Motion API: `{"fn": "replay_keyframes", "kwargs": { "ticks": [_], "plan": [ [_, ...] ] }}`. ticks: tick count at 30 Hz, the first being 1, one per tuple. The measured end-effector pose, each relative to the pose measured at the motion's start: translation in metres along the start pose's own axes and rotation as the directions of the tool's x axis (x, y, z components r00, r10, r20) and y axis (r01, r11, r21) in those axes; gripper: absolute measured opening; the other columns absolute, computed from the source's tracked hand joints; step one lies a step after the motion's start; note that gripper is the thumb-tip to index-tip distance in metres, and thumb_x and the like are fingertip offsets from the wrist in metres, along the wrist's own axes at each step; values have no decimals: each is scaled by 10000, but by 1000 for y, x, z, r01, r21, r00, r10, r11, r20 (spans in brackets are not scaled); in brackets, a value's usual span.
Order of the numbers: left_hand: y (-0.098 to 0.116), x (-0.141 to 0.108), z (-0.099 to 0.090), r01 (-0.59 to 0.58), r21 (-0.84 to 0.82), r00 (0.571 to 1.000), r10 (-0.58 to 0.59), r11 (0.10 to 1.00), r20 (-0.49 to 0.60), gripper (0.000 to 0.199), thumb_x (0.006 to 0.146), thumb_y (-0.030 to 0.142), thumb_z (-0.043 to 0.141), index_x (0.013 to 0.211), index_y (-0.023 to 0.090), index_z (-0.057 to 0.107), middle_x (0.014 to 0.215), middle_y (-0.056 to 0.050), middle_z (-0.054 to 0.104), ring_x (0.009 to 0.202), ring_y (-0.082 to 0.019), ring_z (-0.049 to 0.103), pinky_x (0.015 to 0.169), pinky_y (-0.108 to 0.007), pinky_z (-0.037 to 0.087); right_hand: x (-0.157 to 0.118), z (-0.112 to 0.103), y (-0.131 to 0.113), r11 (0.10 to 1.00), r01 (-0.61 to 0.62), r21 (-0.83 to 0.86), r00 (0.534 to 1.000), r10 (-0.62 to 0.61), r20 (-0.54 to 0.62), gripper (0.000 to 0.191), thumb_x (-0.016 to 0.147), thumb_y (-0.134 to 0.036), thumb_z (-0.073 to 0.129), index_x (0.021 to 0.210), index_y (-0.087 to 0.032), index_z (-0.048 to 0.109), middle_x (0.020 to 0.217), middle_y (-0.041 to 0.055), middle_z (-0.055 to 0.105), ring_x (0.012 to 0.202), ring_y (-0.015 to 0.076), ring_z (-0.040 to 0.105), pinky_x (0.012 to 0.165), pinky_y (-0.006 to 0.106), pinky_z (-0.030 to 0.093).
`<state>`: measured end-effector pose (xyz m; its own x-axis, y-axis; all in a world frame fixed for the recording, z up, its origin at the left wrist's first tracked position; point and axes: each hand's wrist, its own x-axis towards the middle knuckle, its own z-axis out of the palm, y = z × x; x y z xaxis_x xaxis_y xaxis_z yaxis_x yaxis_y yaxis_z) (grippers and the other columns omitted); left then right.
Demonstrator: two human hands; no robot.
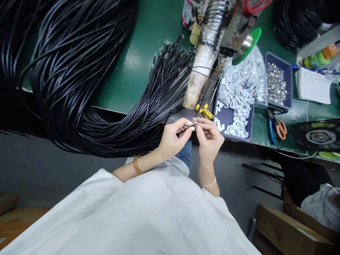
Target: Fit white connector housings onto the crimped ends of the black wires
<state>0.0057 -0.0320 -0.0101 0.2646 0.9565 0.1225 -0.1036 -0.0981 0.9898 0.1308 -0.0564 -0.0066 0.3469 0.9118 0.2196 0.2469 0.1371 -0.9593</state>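
Note:
My left hand and my right hand meet at the table's front edge, thumbs and fingertips pinched together. Between them is the end of a thin black cable, and its tip is too small to make out well. Just beyond my fingers sits a small yellow tool or clamp. A thick bundle of black cables sweeps in from the left beside my left hand, with stripped ends fanned out on the table. By my right hand stands a tray of small white pieces.
A wrapped duct hose hangs down over the work spot. On the green table are a bin of metal parts, pliers, a paper pad and a fan. Cardboard boxes stand at lower right, near another person.

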Motion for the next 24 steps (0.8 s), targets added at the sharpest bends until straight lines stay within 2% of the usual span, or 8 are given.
{"fn": "replay_keyframes", "kwargs": {
  "ticks": [4,9,12,14,17,20,22,24],
  "plan": [
    [-2,3,-7,-280,402,957,288,872,42,146,936,200,531,835,172,633,705,-18,605,620,-118,500,646,-260,405,-1,-2,-8,989,89,-116,996,-90,-3,83,872,-238,650,906,-250,725,1022,39,736,958,177,718,821,350,617],
    [-2,5,-12,-348,544,936,319,763,151,211,943,209,465,808,179,625,725,-55,633,699,-165,562,705,-301,409,4,-12,-12,941,179,-288,982,-155,105,102,880,-222,618,902,-255,712,1052,42,740,1006,198,711,866,399,622],
    [3,4,-12,-191,325,974,138,926,178,199,936,266,489,775,183,569,649,-17,573,593,-129,505,610,-274,377,4,-17,-14,915,269,-301,960,-229,163,94,869,-201,610,865,-254,688,1097,42,733,1023,204,715,954,448,610],
    [7,2,-13,77,11,962,-78,997,262,227,930,361,534,788,184,537,574,23,511,497,-95,429,512,-244,321,4,-22,-15,935,270,-231,954,-226,200,77,859,-203,621,837,-251,678,1124,41,724,1020,204,722,954,449,620],
    [10,3,-14,413,-324,881,-285,851,377,316,860,471,644,817,177,538,512,53,476,414,-58,321,425,-221,207,7,-32,-15,977,188,-99,966,-165,201,62,849,-210,649,800,-243,670,1095,34,727,975,199,739,912,425,638],
    [7,7,-15,447,-425,891,-348,787,292,302,813,437,717,858,167,588,494,62,474,399,-41,268,409,-219,133,12,-38,-15,979,166,-120,986,-169,-15,67,863,-218,649,802,-237,668,997,30,731,887,193,743,861,425,637],
    [6,10,-14,415,-442,909,-345,795,232,280,791,401,747,851,163,614,496,63,471,417,-43,307,415,-213,151,13,-37,-17,960,190,-208,961,-224,-160,66,888,-238,625,847,-245,677,965,34,729,888,207,737,851,451,627],
    [6,13,-12,380,-444,925,-325,811,199,283,749,385,785,791,157,624,512,62,474,441,-43,345,428,-208,190,9,-33,-19,930,252,-267,935,-305,-179,101,925,-259,569,921,-271,669,967,34,735,918,220,733,833,465,624]
  ]
}}
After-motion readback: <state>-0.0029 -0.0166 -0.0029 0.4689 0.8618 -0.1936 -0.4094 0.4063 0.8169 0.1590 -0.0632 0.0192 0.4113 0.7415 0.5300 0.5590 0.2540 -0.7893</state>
